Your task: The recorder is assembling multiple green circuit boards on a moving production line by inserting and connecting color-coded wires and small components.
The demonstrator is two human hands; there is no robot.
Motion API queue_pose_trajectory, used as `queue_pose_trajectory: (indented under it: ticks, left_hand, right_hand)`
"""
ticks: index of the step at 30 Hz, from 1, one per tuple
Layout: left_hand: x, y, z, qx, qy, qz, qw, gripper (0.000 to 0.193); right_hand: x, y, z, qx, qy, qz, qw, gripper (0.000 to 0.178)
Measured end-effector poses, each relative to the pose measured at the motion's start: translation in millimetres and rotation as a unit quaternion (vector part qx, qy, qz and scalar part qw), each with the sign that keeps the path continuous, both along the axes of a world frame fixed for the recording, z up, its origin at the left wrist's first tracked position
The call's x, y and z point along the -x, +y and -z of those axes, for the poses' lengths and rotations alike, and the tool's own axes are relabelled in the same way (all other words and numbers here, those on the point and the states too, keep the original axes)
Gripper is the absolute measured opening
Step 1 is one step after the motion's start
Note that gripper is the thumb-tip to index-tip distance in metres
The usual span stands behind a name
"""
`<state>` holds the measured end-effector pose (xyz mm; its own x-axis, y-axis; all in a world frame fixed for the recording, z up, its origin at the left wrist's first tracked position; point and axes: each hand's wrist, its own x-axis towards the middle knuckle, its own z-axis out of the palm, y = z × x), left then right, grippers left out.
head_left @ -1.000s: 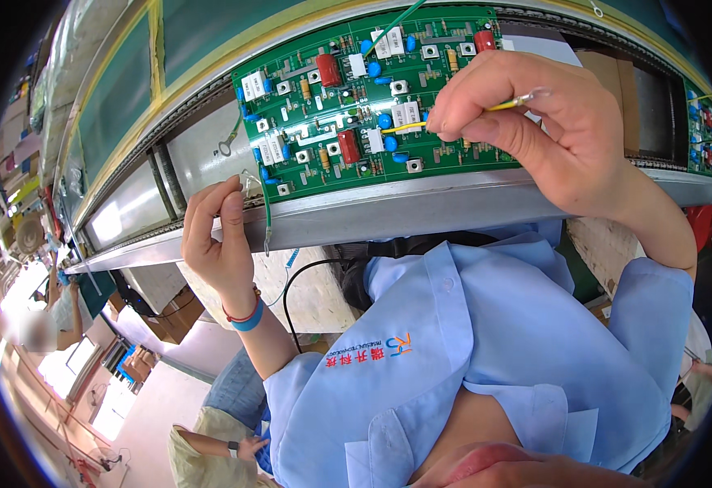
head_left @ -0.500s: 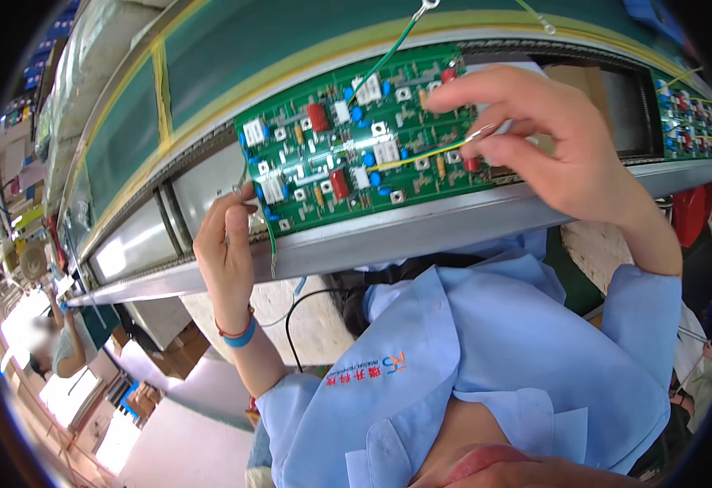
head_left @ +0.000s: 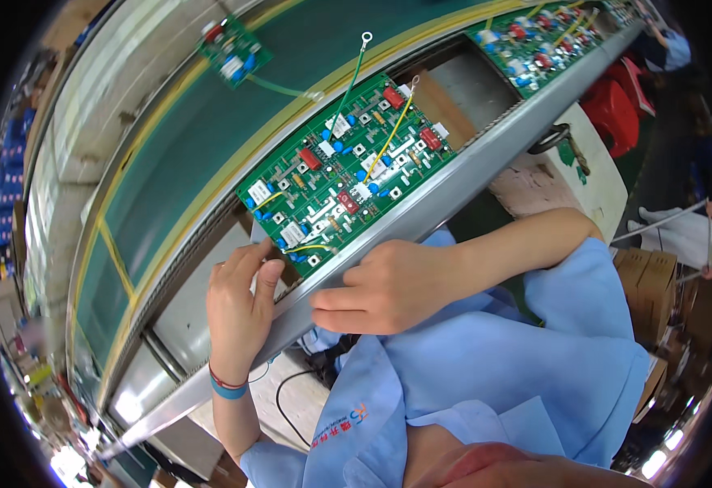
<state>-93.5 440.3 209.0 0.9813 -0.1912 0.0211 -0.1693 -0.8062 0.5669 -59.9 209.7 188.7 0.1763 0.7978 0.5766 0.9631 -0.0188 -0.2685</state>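
A green circuit board (head_left: 291, 175) sits across the metal rails in front of me, carrying red, blue and white parts. From it rise a long green wire (head_left: 351, 89) and a yellow wire (head_left: 390, 137), each ending in a ring terminal. A shorter yellow wire (head_left: 311, 246) lies toward the board's near left corner. My left hand (head_left: 240, 301) is at that corner, fingertips against the board's left edge and thumb apart. Over the near rail hangs my right hand (head_left: 388, 286), fingers pointing left, some stretched and the index bent, with nothing visible in them.
The grey metal rail (head_left: 445, 195) runs along my side. Beyond the board is a green belt (head_left: 291, 77) with yellow edges, bearing a smaller board (head_left: 234, 53) with a wire. Another populated board (head_left: 535, 45) stands further right on the rails. A red stool (head_left: 614, 110) is at right.
My right hand has let go of the yellow wire and come down to the near rail. That wire now stands up. The view has turned, and a small board shows on the belt.
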Motion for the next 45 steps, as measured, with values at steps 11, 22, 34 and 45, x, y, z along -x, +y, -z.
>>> queue_pose_trajectory:
  ticks: [11, 22, 34, 45]
  left_hand:
    - [-70.1, -78.3, -4.8, 0.002, 0.006, 0.113, 0.994, 0.033]
    - [-104.0, -88.7, -31.4, 0.057, -0.050, 0.095, 0.993, 0.021]
    - [-203.5, 52.2, -46.4, -0.069, -0.205, -0.038, 0.976, 0.036]
    - [-254.2, 18.5, -14.7, -0.528, -0.338, 0.095, 0.773, 0.074]
  right_hand:
    - [-29.1, -44.5, 4.6, 0.137, -0.071, 0.211, 0.965, 0.016]
    - [-47.2, -85.8, 4.6, 0.179, -0.070, 0.254, 0.948, 0.021]
    - [-65.1, -131.1, -11.4, 0.233, 0.006, 0.336, 0.912, 0.035]
    - [-84.8, -174.0, -8.0, 0.220, 0.004, 0.426, 0.878, 0.045]
